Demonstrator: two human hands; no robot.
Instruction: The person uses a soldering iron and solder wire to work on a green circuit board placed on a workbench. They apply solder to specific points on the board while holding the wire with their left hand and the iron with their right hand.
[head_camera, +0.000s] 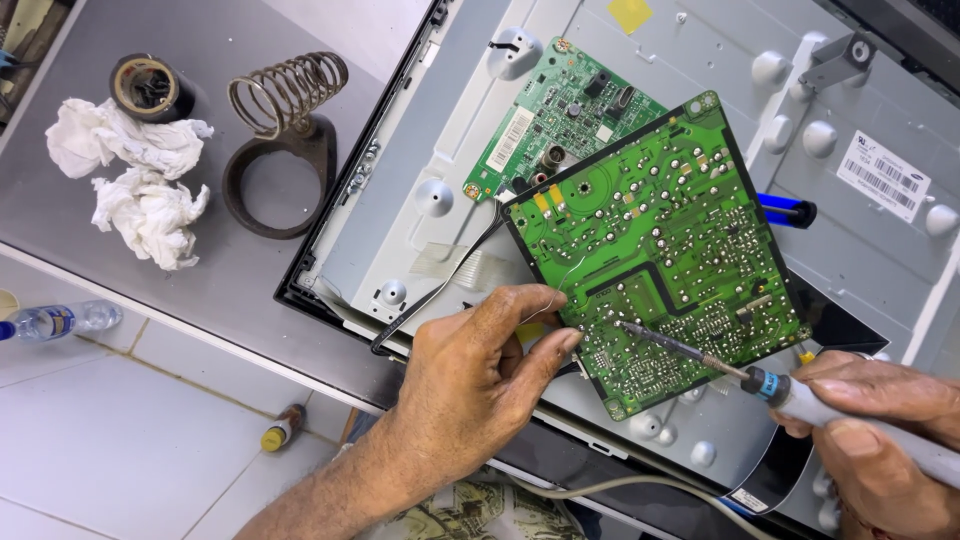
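the left hand (480, 365) pinches a thin solder wire (560, 285) over the big green board (655, 250), which lies tilted on the grey metal panel (880, 260). the right hand (880, 440) is closed round a soldering iron (700, 355), its tip touching the board's lower part. a yellow square label (629, 13) sits at the panel's top edge, a white rectangular label (883, 175) at its right, and another white one on the smaller board (555, 115).
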